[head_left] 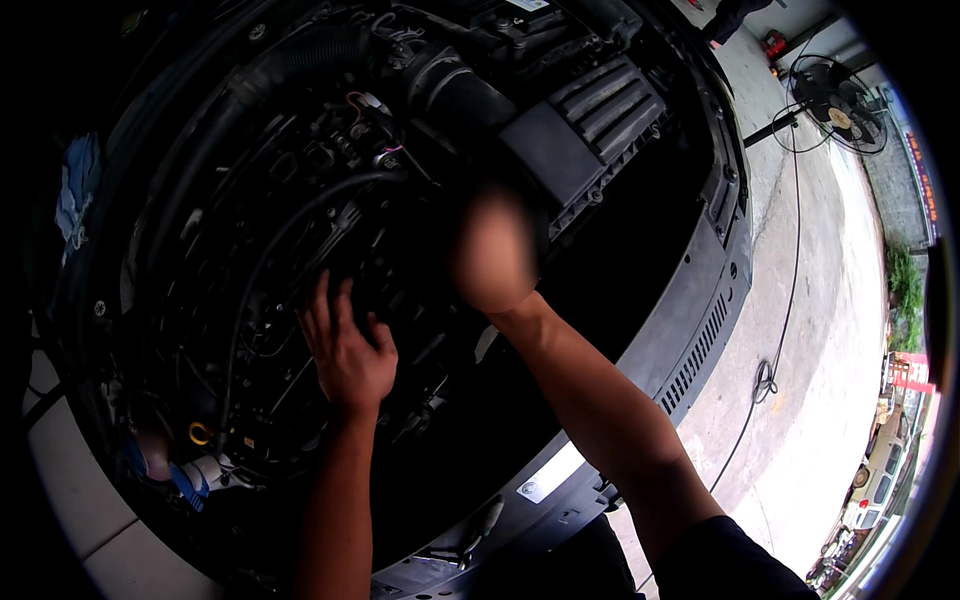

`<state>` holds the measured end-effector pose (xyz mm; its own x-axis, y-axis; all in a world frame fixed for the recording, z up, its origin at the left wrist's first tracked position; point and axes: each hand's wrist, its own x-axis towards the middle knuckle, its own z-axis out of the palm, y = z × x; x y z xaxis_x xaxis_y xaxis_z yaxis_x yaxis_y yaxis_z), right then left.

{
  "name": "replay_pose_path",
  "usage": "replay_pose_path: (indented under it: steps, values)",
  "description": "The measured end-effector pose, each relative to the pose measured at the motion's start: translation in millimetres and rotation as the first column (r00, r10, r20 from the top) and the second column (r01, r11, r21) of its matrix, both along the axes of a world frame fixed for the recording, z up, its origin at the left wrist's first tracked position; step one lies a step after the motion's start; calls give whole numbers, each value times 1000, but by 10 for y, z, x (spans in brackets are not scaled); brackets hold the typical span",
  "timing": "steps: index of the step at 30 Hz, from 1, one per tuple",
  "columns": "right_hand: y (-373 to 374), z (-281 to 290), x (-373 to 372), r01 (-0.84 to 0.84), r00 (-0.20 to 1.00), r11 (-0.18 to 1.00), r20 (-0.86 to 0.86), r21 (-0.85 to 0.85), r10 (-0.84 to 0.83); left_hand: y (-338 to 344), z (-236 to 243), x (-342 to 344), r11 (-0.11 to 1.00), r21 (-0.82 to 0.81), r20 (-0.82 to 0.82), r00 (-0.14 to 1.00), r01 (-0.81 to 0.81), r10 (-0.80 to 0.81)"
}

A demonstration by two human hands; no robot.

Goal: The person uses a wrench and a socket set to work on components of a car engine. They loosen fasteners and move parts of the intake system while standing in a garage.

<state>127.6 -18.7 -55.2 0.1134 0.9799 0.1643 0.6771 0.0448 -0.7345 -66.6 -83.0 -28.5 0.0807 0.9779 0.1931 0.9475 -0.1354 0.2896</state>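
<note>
An open car engine bay (pixel 190 250) fills most of the head view, full of dark hoses, wiring and metal parts. My left hand (pixel 348 355) is over the dark engine parts left of centre, its fingers apart and slightly curved, holding nothing visible; whether the fingertips touch a part is too dark to tell. My right hand (pixel 495 255) reaches further in, below a ribbed black box (pixel 555 160) and a large black intake pipe (pixel 460 95). It is blurred, so its fingers and anything in them cannot be made out. A yellow ring (pixel 200 432) is at the lower left.
The grey front panel (pixel 690 370) runs along the right. A blue cloth (pixel 78 185) lies at the upper left. Beyond the car are a fan (pixel 835 105), a cable (pixel 765 380) on the concrete floor, parked vehicles (pixel 880 460) and, at the top, part of a person (pixel 728 22).
</note>
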Motion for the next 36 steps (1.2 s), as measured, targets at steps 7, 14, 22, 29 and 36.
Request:
replay_pose_path:
  steps: [7,14,22,29,36]
  values:
    - [14,215,-34,26,981,1000,193,4,-26,-4,20,-11,1000,-17,-12,1000,-10,10]
    - [-1,411,-635,-10,988,974,147,-228,44,12,36,-2,1000,11,9,1000,22,-22]
    - [-452,315,121,-12,976,972,-215,-236,-41,-19,11,35,999,-34,8,999,-35,35]
    - [43,167,154,-20,655,928,-706,-372,-269,-3,-11,-41,999,-26,0,1000,-28,28]
    - [256,88,219,45,957,984,-274,-173,-92,38,52,58,1000,-2,43,999,-8,8]
